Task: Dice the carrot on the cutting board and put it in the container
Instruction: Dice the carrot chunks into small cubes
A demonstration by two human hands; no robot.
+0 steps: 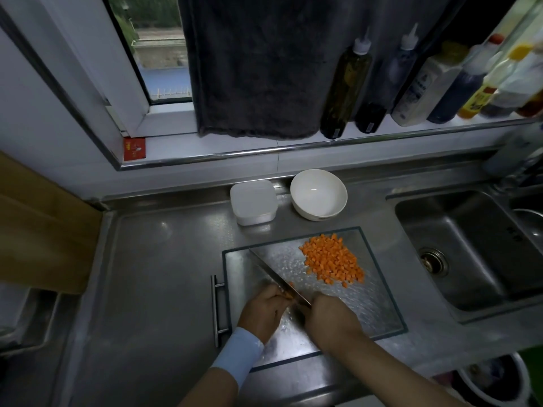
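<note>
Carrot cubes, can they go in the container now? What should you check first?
1. Dicing finished: not ok. The left hand holds a last carrot piece under the knife.
2. Knife grip: ok. The right hand grips the handle.
3. Left hand clear of the blade: cannot tell; it sits right beside it.
4. Diced pile all on the cutting board: ok.
5. White bowl open and empty: ok.
6. Square white container open: cannot tell; it looks lidded.
</note>
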